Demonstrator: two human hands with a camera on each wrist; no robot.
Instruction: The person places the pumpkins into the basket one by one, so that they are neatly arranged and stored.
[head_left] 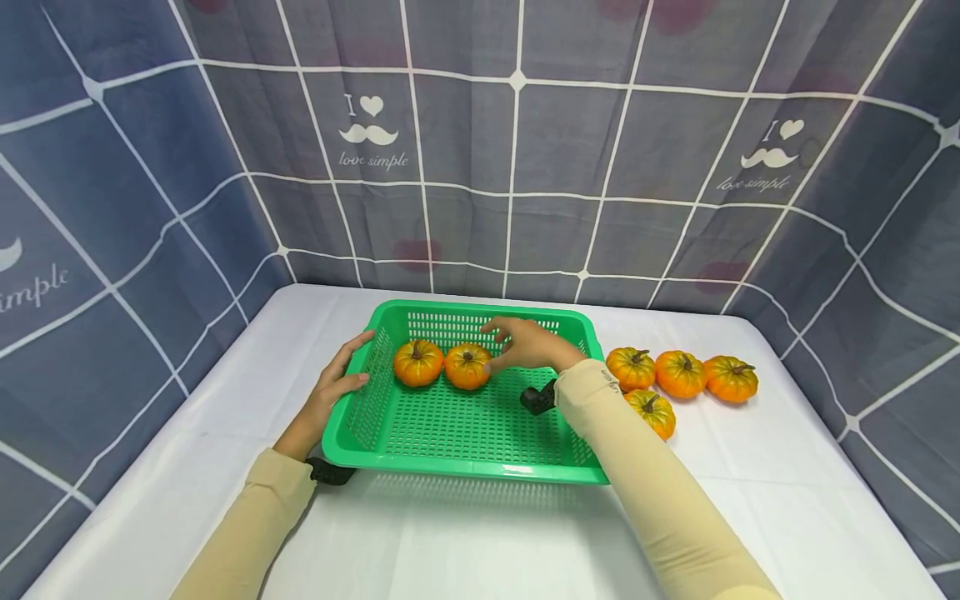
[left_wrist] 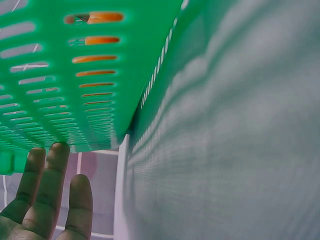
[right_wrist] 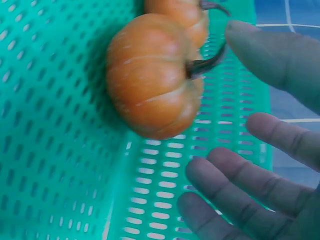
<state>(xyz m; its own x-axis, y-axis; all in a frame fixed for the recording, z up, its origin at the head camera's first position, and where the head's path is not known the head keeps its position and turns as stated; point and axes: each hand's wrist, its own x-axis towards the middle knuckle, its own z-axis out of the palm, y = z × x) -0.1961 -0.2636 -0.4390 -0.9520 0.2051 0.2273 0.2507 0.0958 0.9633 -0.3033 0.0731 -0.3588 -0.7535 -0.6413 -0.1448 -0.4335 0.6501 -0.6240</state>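
Two small orange pumpkins, a left one (head_left: 418, 363) and a right one (head_left: 468, 366), sit side by side at the back left inside a green perforated plastic basket (head_left: 465, 462). My right hand (head_left: 528, 343) is over the basket beside the right pumpkin, fingers spread and nothing held. In the right wrist view its thumb (right_wrist: 270, 60) appears near the dark curved stem, its other fingers below. My left hand (head_left: 333, 387) rests at the basket's left rim. The left wrist view shows its fingers (left_wrist: 50, 190) extended, fingertips at the outer wall.
Several more pumpkins (head_left: 680, 374) stand on the white tablecloth (head_left: 750, 483) to the right of the basket, one (head_left: 651, 414) partly behind my right sleeve. A grey checked curtain (head_left: 465, 167) encloses the table at the back and sides. Black wrist cameras are on both wrists.
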